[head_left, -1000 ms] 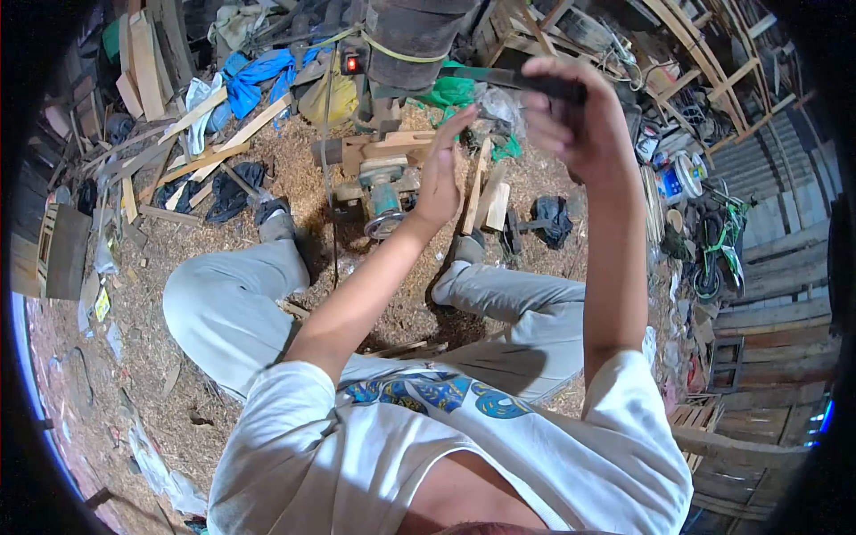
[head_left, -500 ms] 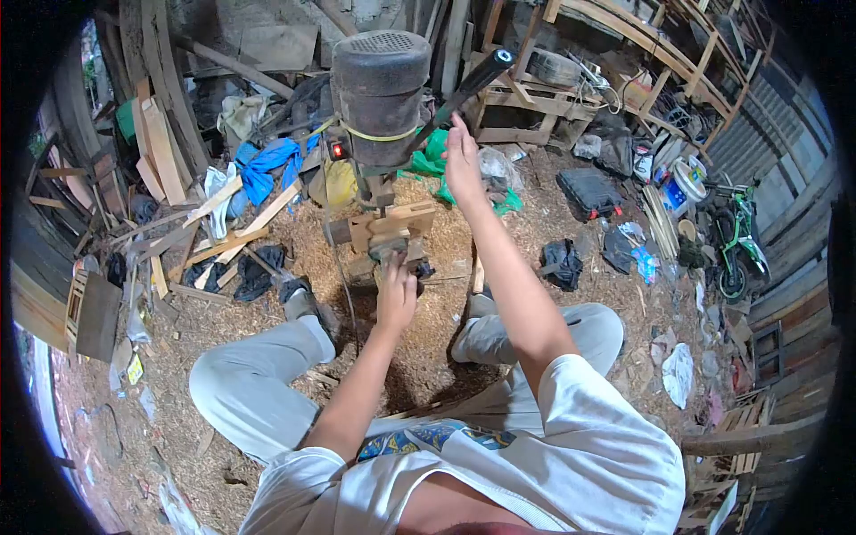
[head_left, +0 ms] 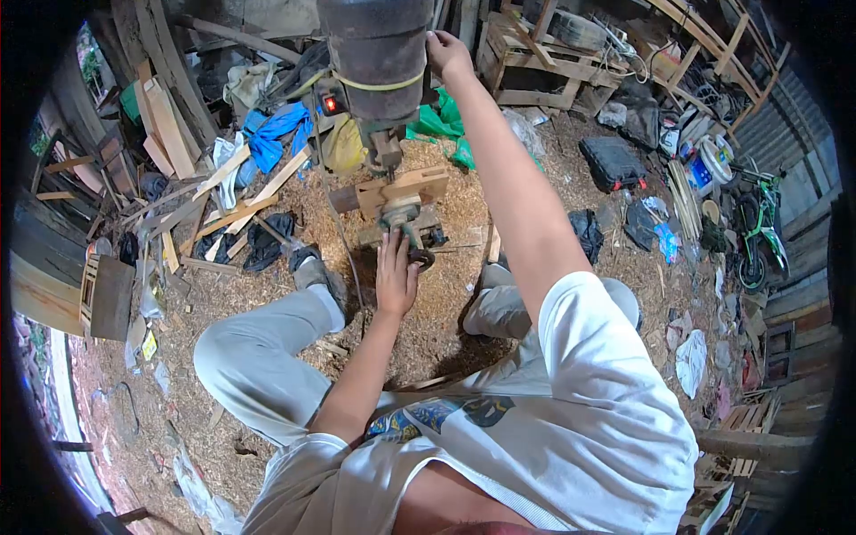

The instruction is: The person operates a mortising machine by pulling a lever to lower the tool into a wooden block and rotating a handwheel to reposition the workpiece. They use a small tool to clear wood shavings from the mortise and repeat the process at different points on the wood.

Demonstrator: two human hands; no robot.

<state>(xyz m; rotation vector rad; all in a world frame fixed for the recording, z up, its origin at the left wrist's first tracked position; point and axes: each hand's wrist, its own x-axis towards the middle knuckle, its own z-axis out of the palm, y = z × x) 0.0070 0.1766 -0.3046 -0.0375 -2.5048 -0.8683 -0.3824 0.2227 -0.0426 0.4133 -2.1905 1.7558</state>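
Note:
In front of me stands a drill press with a dark, worn housing (head_left: 373, 45) and a lit red switch (head_left: 330, 104). Its chuck (head_left: 384, 152) points down over a wooden block (head_left: 419, 185), which is held in a vise (head_left: 399, 214). My left hand (head_left: 395, 278) lies against the near side of the vise, fingers stretched out, beside a dark round handle (head_left: 422, 259). My right hand (head_left: 450, 58) is raised at the right of the housing with fingers curled. What it grips, if anything, is hidden; the press's lever does not show.
Sawdust covers the floor around my feet. Wood strips (head_left: 234, 214) and a blue bag (head_left: 275, 141) lie left. Green plastic (head_left: 437, 120) lies behind the press. A black case (head_left: 613, 163), a white bucket (head_left: 713, 160) and a small green bike (head_left: 758, 223) are on the right.
My right hand has gone from open beside the black-gripped lever to curled, higher and further left by the housing. The view has shifted, and my left hand's fingers lie straighter on the vise.

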